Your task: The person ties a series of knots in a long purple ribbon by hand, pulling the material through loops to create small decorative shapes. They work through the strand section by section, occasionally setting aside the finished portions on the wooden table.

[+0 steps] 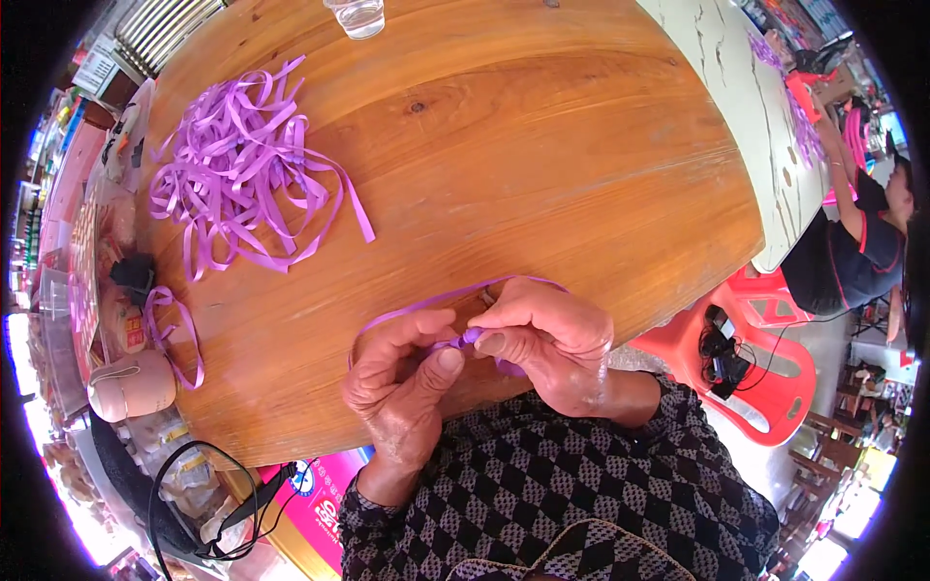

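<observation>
Close in front of me, over the near edge of the wooden table, both hands meet at a purple ribbon (426,303). My left hand (399,380) pinches it between thumb and forefinger. Opposite, my right hand (549,341) grips the same ribbon, with a small purple piece (472,335) between the two sets of fingertips; whether that is a knot or a clip I cannot tell. The ribbon loops behind both hands along the tabletop. At the far left lies a tangled heap of purple ribbons (242,160), one end trailing toward the middle.
The wooden table (542,126) fills the middle. A clear cup (358,17) stands at its far edge. A single ribbon loop (197,349) and a pink round container (134,385) sit at the left. Red stools (775,387) and a person (852,242) at a white table are on the right.
</observation>
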Motion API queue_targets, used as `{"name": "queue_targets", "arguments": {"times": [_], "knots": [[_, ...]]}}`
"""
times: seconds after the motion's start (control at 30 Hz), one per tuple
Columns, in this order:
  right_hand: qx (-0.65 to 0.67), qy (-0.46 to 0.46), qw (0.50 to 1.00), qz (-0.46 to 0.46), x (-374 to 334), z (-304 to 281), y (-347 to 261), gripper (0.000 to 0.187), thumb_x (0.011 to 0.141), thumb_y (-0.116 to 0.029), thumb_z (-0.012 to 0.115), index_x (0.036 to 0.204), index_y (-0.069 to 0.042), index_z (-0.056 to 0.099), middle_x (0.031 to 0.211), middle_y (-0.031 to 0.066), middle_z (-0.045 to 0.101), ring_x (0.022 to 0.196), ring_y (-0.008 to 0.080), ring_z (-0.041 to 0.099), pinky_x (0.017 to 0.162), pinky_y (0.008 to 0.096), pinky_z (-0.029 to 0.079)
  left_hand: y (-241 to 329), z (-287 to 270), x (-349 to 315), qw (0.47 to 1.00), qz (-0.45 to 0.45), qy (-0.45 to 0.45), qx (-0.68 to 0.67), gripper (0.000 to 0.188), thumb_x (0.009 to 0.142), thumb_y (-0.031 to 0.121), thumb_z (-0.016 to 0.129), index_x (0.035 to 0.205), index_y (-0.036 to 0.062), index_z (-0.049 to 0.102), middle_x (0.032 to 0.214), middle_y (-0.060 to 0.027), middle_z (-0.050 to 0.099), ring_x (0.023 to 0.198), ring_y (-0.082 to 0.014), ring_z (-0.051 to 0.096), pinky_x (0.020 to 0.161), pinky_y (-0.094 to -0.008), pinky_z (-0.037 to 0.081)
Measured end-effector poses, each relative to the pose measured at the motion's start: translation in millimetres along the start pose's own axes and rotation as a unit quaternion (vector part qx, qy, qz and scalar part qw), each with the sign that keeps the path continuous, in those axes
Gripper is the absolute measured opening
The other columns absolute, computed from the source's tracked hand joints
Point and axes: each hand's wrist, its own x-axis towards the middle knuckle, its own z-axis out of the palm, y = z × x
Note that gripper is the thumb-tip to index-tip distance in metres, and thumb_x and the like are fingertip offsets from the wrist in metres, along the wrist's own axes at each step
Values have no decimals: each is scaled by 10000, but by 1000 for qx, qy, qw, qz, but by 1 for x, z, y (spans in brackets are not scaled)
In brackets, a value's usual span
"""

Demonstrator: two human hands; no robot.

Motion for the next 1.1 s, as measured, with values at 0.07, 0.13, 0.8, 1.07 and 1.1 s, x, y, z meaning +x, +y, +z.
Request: {"name": "queue_targets", "arguments": {"times": [0.07, 0.13, 0.8, 1.07, 1.1], "knots": [[-28, -2, 999, -29, 1, 0, 3, 92, 767, -40, 665, 832, -1, 613, 654, 45, 532, 570, 145, 495, 529, 266, 394, -4, -2, 1, 1000, 13, -8, -13, 180, 758, -24, 664, 933, -27, 624, 888, -47, 612, 801, -108, 559, 747, -223, 450], [-55, -6, 997, -57, 3, -1, 6, 92, 763, -37, 667, 828, -1, 614, 646, 43, 529, 569, 149, 489, 532, 271, 389, -6, -4, 1, 999, 41, -26, 9, 155, 771, -12, 658, 921, -27, 619, 885, -37, 606, 786, -102, 552, 737, -219, 449], [23, 32, 999, -24, -9, 11, 8, 84, 786, -41, 641, 806, 7, 574, 610, 52, 505, 500, 146, 449, 484, 281, 351, -9, 8, -14, 999, 6, 30, 26, 114, 810, 40, 611, 895, -12, 557, 858, -72, 603, 791, -135, 561, 762, -256, 451], [-75, 34, 982, -171, -2, 10, 13, 108, 751, 23, 654, 804, 25, 560, 615, 73, 519, 512, 163, 453, 468, 281, 331, -15, 9, -15, 999, 4, 50, -10, 130, 821, 76, 621, 887, -13, 554, 845, -64, 595, 786, -132, 559, 751, -252, 451], [-86, 42, 980, -174, -2, 11, 11, 126, 730, 44, 662, 801, 31, 559, 611, 78, 519, 506, 168, 453, 465, 285, 329, -17, 8, -15, 998, 7, 55, -7, 125, 820, 67, 616, 892, -15, 554, 843, -65, 592, 786, -132, 556, 750, -252, 450]]}}
